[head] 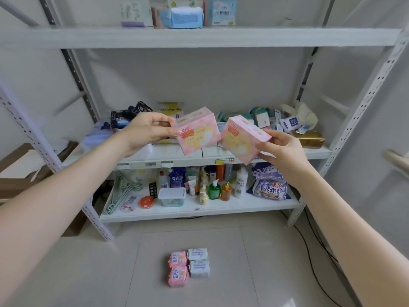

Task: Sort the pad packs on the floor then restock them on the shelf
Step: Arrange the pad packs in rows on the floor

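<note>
My left hand (148, 130) grips a pink pad pack (197, 131) by its left end, raised in front of the middle shelf (168, 155). Beside it, my right hand (282, 147) holds a second, matching pink pad pack (242, 139), tilted to the right. The two packs nearly touch at their inner corners. Down on the floor lie two pink pad packs (178, 268) in a column, with two pale blue-white pad packs (198, 261) right beside them. Several pad packs (177, 14) stand on the top shelf (199, 37).
The middle shelf carries dark packs (130, 117) at the left and a heap of small packets (272, 120) with a gold box (308, 138) at the right. Bottles, a detergent bag (269, 185) and hangers (120, 191) fill the bottom shelf. Black cables (314, 247) run along the floor on the right.
</note>
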The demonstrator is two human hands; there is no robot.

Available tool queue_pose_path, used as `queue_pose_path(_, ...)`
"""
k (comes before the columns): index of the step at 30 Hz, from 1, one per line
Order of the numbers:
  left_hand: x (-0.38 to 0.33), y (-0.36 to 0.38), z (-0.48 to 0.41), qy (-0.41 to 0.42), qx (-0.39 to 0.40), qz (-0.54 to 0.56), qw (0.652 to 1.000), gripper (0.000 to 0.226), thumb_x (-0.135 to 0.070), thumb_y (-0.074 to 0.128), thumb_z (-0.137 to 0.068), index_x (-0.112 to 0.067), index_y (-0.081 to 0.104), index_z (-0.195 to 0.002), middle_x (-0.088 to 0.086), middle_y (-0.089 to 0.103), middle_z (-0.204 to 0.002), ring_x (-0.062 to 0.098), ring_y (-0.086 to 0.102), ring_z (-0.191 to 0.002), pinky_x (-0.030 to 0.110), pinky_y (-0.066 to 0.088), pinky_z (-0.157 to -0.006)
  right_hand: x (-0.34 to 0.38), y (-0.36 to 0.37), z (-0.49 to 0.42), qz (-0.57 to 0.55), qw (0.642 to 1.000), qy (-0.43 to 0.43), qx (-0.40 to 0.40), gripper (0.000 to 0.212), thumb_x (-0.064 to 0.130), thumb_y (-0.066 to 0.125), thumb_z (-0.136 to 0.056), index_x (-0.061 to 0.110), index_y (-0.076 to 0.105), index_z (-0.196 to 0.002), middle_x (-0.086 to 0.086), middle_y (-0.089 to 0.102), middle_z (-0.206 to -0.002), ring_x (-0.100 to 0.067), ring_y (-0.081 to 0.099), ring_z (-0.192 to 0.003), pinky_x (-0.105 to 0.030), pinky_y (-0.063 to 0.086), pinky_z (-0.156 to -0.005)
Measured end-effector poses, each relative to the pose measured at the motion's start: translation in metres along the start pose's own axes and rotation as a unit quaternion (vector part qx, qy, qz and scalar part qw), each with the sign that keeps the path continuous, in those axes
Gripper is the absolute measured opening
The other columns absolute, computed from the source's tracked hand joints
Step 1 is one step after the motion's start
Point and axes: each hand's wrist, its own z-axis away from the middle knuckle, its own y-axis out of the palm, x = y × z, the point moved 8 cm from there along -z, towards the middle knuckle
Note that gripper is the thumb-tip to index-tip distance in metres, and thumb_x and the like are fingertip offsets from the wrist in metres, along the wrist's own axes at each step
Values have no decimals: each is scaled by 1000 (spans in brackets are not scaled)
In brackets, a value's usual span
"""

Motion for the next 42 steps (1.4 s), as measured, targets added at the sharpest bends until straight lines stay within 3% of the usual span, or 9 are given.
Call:
queue_pose_path(8,71,58,23,-57,34,-16,998,36,-10,80,-72,-19,67,-105,-2,72,-101,8,67,-94,19,52,-80,-72,-32,52,19,998,47,-25,38,4,76,-76,22,65,-107,2,74,-102,-17,71,-95,-39,59,-83)
queue_pose_path(12,121,95,15,-89,58,-18,994,41,-6,81,-71,-16,66,-108,5,72,-107,14,67,-101,19,54,-82,-128,-51,62,24,996,84,-30,54,9,81,-67,17,63,-118,-1,72,-109,-18,69,-101,-35,57,-83)
queue_pose_path(16,189,135,-2,-142,80,-24,986,43,-7,85,-68,-17,67,-105,4,72,-106,15,66,-102,24,51,-90,-198,-73,59,29,992,120,-31,47,-1,80,-70,19,67,-110,0,74,-106,-16,69,-100,-32,56,-83)
queue_pose_path(20,255,165,-21,-181,80,-34,980,40,-9,87,-66,-28,66,-94,-11,70,-96,-5,65,-87,6,46,-70,-271,-83,52,51,984,170,-9,51,-3,82,-65,19,68,-109,0,74,-105,-15,68,-102,-25,54,-79)
queue_pose_path(24,333,187,-41,-212,79,-48,973,43,-8,88,-64,-20,68,-99,-10,71,-96,3,66,-89,7,46,-69,-345,-81,45,71,971,228,22,56,0,85,-63,21,65,-111,5,73,-106,-10,65,-106,-33,52,-89)
queue_pose_path(27,398,206,-55,-237,96,-59,965,51,-5,89,-61,-14,66,-106,-4,70,-101,8,65,-92,15,49,-78,-402,-74,41,83,960,265,40,56,0,84,-62,23,64,-110,10,72,-107,-2,63,-105,-26,51,-85)
queue_pose_path(31,492,234,-75,-258,127,-63,956,57,-2,90,-58,-12,65,-107,-5,72,-97,9,68,-91,12,50,-71,-484,-65,34,80,951,294,47,56,-10,79,-64,19,65,-111,7,72,-107,-4,64,-105,-19,54,-77)
queue_pose_path(35,587,268,-85,-281,140,-68,947,62,-6,91,-55,-13,65,-111,-1,72,-103,14,68,-98,33,53,-91,-577,-58,35,86,944,312,61,55,-9,80,-64,21,67,-110,7,72,-106,-4,64,-105,-12,51,-73)
queue_pose_path(42,740,320,-112,-283,155,-72,944,57,-4,91,-57,-16,66,-107,-1,71,-101,16,68,-100,30,53,-92,-746,-53,36,105,933,329,101,54,2,84,-64,25,66,-110,13,70,-112,-5,62,-108,-24,53,-82)
